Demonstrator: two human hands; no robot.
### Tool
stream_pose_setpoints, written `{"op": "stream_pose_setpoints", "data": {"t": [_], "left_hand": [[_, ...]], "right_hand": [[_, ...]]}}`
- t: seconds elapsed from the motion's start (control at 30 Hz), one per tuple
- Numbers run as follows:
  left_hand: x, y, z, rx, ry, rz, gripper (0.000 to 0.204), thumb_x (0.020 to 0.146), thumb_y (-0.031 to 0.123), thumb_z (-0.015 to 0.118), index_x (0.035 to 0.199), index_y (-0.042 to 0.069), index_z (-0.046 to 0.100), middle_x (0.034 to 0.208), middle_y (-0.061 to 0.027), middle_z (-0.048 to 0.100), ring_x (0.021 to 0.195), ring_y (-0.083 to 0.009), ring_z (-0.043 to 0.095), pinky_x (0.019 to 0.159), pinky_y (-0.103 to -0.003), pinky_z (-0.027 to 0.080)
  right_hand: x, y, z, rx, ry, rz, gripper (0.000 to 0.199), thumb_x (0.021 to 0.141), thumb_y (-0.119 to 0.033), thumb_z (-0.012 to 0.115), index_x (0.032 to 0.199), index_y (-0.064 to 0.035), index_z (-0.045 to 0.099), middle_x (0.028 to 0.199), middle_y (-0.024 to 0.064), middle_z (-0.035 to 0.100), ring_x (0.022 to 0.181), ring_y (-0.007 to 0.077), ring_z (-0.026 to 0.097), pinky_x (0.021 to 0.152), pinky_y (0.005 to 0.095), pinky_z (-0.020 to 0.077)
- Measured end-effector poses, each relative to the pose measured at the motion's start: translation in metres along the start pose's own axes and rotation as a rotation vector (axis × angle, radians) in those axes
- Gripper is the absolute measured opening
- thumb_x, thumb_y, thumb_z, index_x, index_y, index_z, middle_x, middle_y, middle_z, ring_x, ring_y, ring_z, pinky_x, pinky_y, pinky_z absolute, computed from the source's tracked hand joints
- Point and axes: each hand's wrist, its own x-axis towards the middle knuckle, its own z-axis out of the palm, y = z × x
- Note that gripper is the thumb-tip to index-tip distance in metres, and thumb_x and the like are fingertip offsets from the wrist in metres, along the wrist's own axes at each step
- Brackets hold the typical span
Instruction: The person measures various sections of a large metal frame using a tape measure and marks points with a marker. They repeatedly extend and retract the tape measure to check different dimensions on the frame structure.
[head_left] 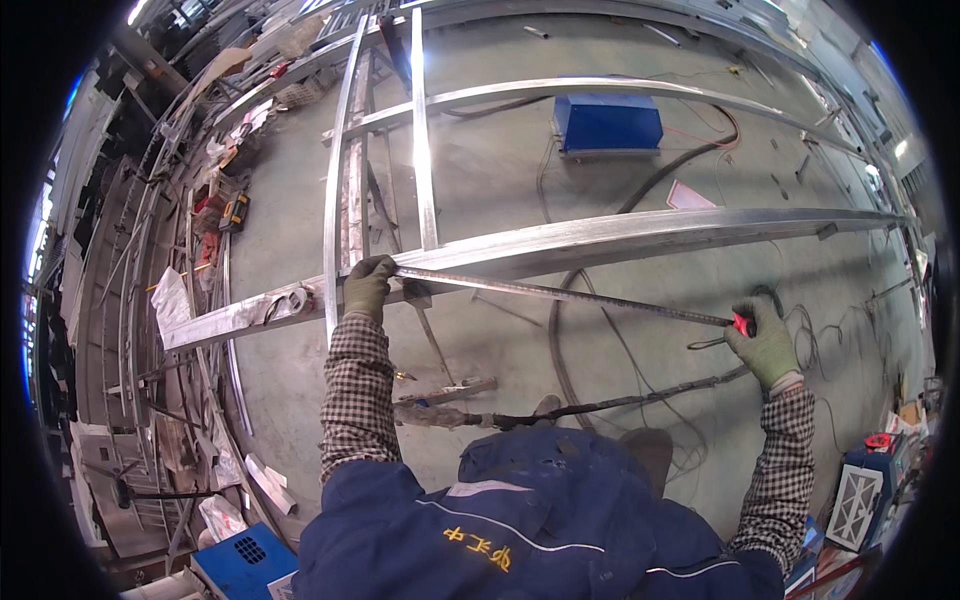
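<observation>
My right hand point(764, 345), in a green-grey work glove, is closed round a red tape measure point(741, 325). From it the long thin blade point(560, 293) runs leftward, pulled out nearly straight. At its other end, my left hand point(369, 286), gloved too, is closed on the blade against a silver metal beam point(600, 232). A narrower crossing bar point(333, 200) passes just left of that hand. Between my hands the blade hangs a little in front of the beam. A small loop, perhaps a strap, dangles by the tape case.
A blue box-shaped machine point(608, 122) stands on the floor beyond the beam. Another long bar point(560, 88) lies farther off. Dark cables point(556, 350) snake under the frame. Metal stock and scraps crowd the left; a blue cabinet point(243, 563) is at lower left.
</observation>
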Motion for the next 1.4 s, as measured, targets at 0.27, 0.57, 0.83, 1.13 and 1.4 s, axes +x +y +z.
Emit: {"op": "stream_pose_setpoints", "data": {"t": [0.27, 0.57, 0.83, 1.13, 1.4], "left_hand": [[0.022, -0.029, -0.020, 0.026, -0.008, 0.075, 0.030, 0.097, 0.018, 0.079, 0.120, 0.001, 0.073, 0.104, -0.0092, 0.074, 0.083, -0.0191, 0.071, 0.061, -0.033, 0.063], [0.016, -0.035, -0.020, 0.146, 0.172, 0.061, 0.036, 0.101, 0.028, 0.075, 0.128, 0.005, 0.071, 0.103, -0.0054, 0.074, 0.065, -0.0096, 0.059, 0.050, -0.024, 0.044], [0.034, -0.058, -0.035, 0.183, 0.530, -0.013, 0.037, 0.105, 0.024, 0.070, 0.134, 0.002, 0.065, 0.110, -0.0078, 0.072, 0.078, -0.0155, 0.065, 0.055, -0.028, 0.053], [-0.105, 0.085, 0.319, 0.525, 0.123, 0.459, 0.039, 0.109, 0.016, 0.063, 0.141, -0.006, 0.060, 0.141, -0.0187, 0.065, 0.129, -0.0257, 0.062, 0.111, -0.036, 0.049], [-0.235, 0.189, 0.683, 0.755, -0.552, 0.855, 0.043, 0.090, 0.010, 0.078, 0.130, -0.003, 0.067, 0.131, -0.0212, 0.068, 0.123, -0.0362, 0.066, 0.106, -0.043, 0.052]], "right_hand": [[0.047, 0.004, -0.016, -0.082, -0.027, -0.098, 0.043, 0.083, -0.036, 0.075, 0.115, -0.0065, 0.071, 0.118, 0.0170, 0.072, 0.110, 0.0345, 0.069, 0.095, 0.0438, 0.0551], [0.130, 0.029, -0.016, -0.112, -0.129, -0.217, 0.042, 0.086, -0.042, 0.073, 0.117, -0.0128, 0.075, 0.116, 0.0125, 0.074, 0.111, 0.0320, 0.070, 0.099, 0.0439, 0.0545], [0.245, 0.127, -0.064, -0.185, -0.146, -0.304, 0.040, 0.085, -0.041, 0.073, 0.113, -0.0126, 0.078, 0.113, 0.0136, 0.075, 0.107, 0.0339, 0.072, 0.096, 0.0448, 0.0561], [0.338, 0.304, -0.192, -0.158, -0.148, -0.194, 0.039, 0.084, -0.041, 0.073, 0.104, -0.0084, 0.074, 0.108, 0.0145, 0.076, 0.103, 0.0343, 0.073, 0.089, 0.0465, 0.0572], [0.379, 0.392, -0.315, -0.115, -0.283, 0.006, 0.038, 0.085, -0.039, 0.073, 0.108, -0.0088, 0.075, 0.100, 0.0141, 0.078, 0.093, 0.0320, 0.075, 0.086, 0.0448, 0.0579]]}}
